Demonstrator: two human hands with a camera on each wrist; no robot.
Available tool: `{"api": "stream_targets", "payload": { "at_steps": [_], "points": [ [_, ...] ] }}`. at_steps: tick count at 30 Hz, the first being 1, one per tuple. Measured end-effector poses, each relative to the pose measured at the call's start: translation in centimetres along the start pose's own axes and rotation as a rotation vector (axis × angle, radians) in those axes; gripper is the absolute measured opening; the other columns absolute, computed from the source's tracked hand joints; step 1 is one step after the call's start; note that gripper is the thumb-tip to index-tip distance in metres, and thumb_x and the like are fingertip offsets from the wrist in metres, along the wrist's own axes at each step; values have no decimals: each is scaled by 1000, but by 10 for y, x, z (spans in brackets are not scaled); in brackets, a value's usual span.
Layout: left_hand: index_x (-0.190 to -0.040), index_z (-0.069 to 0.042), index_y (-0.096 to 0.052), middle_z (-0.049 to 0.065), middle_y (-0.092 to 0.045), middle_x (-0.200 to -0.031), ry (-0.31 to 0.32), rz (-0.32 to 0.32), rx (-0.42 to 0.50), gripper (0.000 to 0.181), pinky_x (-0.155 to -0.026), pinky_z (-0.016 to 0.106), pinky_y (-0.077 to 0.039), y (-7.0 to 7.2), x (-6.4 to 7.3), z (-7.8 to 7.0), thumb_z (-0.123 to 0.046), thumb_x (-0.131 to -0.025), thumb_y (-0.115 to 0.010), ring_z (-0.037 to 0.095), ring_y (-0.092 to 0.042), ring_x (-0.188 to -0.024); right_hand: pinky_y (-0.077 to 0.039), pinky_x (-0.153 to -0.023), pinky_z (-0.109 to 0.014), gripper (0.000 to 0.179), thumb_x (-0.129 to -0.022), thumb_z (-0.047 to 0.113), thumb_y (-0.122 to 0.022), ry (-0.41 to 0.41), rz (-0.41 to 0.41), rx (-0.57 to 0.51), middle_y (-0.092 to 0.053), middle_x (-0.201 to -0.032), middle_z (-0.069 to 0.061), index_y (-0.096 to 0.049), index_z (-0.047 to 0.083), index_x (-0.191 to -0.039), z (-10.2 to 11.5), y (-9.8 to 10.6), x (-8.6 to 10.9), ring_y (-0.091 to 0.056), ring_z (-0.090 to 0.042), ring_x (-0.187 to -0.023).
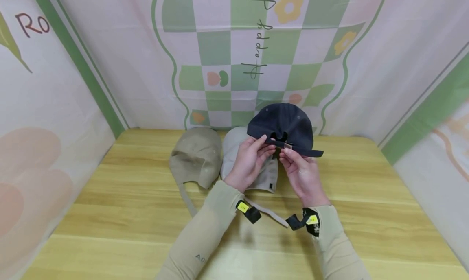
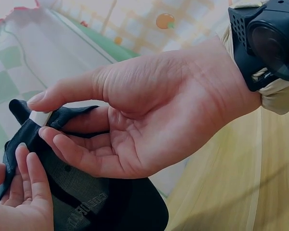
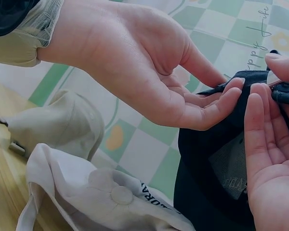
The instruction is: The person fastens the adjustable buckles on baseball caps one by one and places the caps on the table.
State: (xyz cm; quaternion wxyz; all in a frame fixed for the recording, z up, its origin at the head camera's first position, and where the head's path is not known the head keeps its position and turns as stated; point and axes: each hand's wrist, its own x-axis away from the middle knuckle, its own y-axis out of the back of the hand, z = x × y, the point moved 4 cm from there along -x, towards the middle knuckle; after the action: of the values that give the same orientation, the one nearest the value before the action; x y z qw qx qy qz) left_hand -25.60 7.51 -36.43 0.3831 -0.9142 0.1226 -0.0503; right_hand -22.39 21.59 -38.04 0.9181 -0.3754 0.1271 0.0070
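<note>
A dark navy cap [image 1: 280,119] is held up with its back opening and strap [image 1: 310,152] facing the head camera. My left hand [image 1: 249,160] pinches the band at the left side of the opening between thumb and fingers. With thumb and fingertips my right hand [image 1: 302,172] grips the strap at a small metal buckle [image 1: 288,146]. In the left wrist view, the buckle [image 2: 40,118] sits between the right thumb and fingers. The strap's loose end points right, past the right hand. Raised lettering shows inside the cap.
On the wooden table [image 1: 128,215], a khaki cap [image 1: 196,154] lies at left with its strap trailing forward. Beside it, a light grey cap [image 1: 231,149] lies partly behind my left hand, its loose strap [image 1: 267,213] running under my wrists. A patterned cloth [image 1: 245,48] hangs behind.
</note>
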Motion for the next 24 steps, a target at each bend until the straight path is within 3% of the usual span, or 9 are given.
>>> {"api": "stream_targets", "payload": {
  "at_steps": [16, 24],
  "points": [
    [-100, -4, -57, 10, -64, -90, 1, -3, -7, 9, -77, 25, -56, 2, -1, 2, -8, -107, -53, 14, -65, -78, -58, -75, -24, 8, -98, 4, -68, -3, -76, 95, -71, -85, -9, -73, 1, -93, 3, -1, 0, -68, -15, -75],
    [-105, -3, -54, 9, -65, -91, 44, 8, 6, 13, -79, 28, -55, 4, 0, 1, -12, -110, -46, 17, -63, -79, -58, -78, -25, 7, -99, 3, -66, -19, -52, 34, -70, -87, -9, -69, 2, -94, 3, 0, -1, -68, -17, -78]
  ]
}}
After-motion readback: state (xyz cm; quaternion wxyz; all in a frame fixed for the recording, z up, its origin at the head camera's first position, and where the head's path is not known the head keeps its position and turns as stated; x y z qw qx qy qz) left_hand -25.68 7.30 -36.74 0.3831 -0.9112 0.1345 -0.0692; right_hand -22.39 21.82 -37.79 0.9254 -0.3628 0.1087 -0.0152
